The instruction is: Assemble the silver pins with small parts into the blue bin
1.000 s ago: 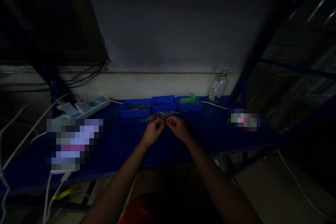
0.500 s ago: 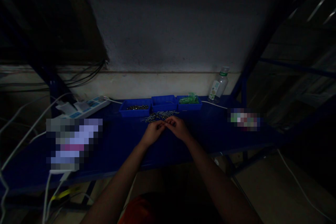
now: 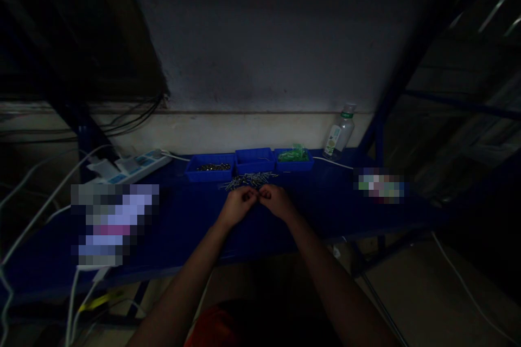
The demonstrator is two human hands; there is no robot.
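My left hand [image 3: 238, 206] and my right hand [image 3: 277, 200] meet at the fingertips over the blue table [image 3: 179, 222]. Both have their fingers closed in a pinch; whatever lies between them is too small and dark to make out. Just beyond the fingers is a loose pile of thin metal pieces, like screws or pins [image 3: 254, 178]. Behind the pile stand three blue bins in a row. The left bin [image 3: 209, 175] holds small brassy metal parts, the middle bin [image 3: 255, 164] has one thin piece in it, and the right bin [image 3: 293, 166] contains green plastic pieces [image 3: 295, 155].
A clear bottle [image 3: 340, 133] with a green band leans near the wall at the back right. On the left lies a white power strip [image 3: 142, 167] with plugs and cables. Blurred-out items sit at the table's left and right. Blue frame posts [image 3: 379, 138] rise at the sides.
The fingers of both hands have curled in slightly, and my right fingertips have shifted a little down. The bins and the pile look the same.
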